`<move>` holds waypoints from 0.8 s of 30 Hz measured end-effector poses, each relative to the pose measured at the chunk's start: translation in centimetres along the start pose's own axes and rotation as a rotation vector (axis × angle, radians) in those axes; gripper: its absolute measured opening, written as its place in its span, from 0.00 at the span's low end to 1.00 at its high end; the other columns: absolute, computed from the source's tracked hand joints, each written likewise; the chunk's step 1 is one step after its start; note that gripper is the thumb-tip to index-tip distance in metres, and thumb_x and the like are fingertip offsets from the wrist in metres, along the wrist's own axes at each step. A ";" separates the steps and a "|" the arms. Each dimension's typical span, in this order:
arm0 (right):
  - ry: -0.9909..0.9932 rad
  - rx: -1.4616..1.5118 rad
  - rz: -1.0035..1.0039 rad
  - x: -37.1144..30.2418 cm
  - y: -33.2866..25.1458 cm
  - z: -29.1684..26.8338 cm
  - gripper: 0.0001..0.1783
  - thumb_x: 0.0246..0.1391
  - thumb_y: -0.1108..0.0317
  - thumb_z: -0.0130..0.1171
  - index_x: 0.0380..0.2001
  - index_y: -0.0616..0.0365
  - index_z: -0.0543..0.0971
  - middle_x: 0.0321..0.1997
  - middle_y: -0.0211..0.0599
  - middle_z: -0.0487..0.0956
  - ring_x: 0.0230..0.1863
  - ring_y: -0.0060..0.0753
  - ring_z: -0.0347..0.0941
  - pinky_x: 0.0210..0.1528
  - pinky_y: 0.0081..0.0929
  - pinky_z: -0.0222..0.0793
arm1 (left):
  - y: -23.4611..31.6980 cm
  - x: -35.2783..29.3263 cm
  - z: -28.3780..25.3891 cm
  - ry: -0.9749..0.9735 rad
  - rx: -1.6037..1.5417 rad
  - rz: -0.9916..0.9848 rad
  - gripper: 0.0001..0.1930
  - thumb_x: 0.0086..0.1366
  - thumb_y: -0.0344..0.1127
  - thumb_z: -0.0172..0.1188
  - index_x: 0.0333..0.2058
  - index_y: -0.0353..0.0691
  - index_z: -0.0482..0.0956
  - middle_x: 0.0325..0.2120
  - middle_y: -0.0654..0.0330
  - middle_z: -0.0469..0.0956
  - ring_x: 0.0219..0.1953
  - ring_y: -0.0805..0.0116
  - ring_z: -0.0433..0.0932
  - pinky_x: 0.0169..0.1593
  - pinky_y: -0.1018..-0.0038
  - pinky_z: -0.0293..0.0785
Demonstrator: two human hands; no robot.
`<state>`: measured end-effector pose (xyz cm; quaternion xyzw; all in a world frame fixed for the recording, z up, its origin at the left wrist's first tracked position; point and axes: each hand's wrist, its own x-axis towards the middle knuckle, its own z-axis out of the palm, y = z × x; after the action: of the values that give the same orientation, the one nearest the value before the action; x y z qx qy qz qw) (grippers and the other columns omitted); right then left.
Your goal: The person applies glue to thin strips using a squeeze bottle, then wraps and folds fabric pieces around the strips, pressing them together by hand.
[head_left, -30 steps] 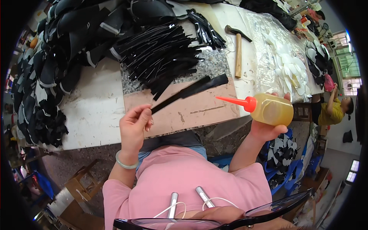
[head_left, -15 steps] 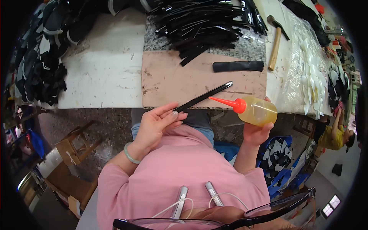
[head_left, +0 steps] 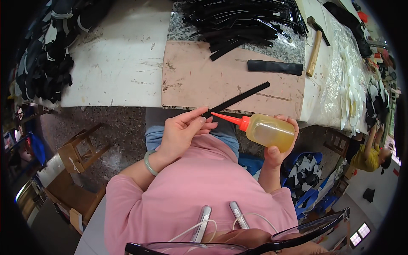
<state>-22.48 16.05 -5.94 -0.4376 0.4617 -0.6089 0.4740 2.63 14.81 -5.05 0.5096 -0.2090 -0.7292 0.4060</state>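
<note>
Black strip (head_left: 239, 99) slants from near left to far right, its near end pinched in the fingers of the left hand (head_left: 180, 132), its far end over the pinkish board (head_left: 199, 80). Fingers of the right hand (head_left: 285, 152) wrap a yellowish bottle (head_left: 270, 132); its red nozzle (head_left: 227, 119) points left at the strip's near end, contact uncertain. Board surface spreads beyond the strip; the bench (head_left: 114, 76) extends left, its near edge just beyond the left hand.

View: head, left of a fisheye pair | looks: steeply down, upright | range: close, left hand (head_left: 180, 133) and right hand (head_left: 284, 152) mid-frame, pink shirt (head_left: 178, 180) and glasses (head_left: 264, 246) nearer below | reach: surface (head_left: 117, 63) across the top, straight edges bending toward dark rim
</note>
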 end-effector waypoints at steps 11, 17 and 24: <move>-0.002 0.024 0.012 0.1 0.3 -0.4 0.49 0.35 0.56 0.75 0.56 0.59 0.57 0.51 0.47 0.67 0.53 0.43 0.67 0.57 0.40 0.65 | 0.3 -0.2 0.1 0.012 -0.023 -0.001 0.16 0.66 0.26 0.50 0.52 0.29 0.70 0.38 0.47 0.79 0.41 0.60 0.81 0.42 0.76 0.80; 0.028 -0.003 -0.004 0.2 0.3 -0.8 0.48 0.35 0.56 0.75 0.56 0.60 0.58 0.51 0.47 0.67 0.53 0.43 0.67 0.56 0.39 0.65 | 0.3 -0.2 0.1 0.028 -0.008 -0.012 0.16 0.66 0.26 0.51 0.52 0.29 0.71 0.38 0.47 0.79 0.40 0.59 0.81 0.41 0.76 0.80; 0.088 -0.031 -0.055 0.7 0.3 -1.7 0.48 0.36 0.57 0.74 0.56 0.61 0.58 0.52 0.48 0.67 0.53 0.44 0.67 0.56 0.39 0.66 | 0.3 -0.2 0.1 0.042 0.014 -0.029 0.16 0.66 0.26 0.50 0.52 0.29 0.71 0.38 0.47 0.79 0.40 0.59 0.81 0.41 0.76 0.80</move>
<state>-24.19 15.62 -6.44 -0.4302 0.4793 -0.6332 0.4293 2.66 14.80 -4.69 0.5305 -0.1981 -0.7227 0.3962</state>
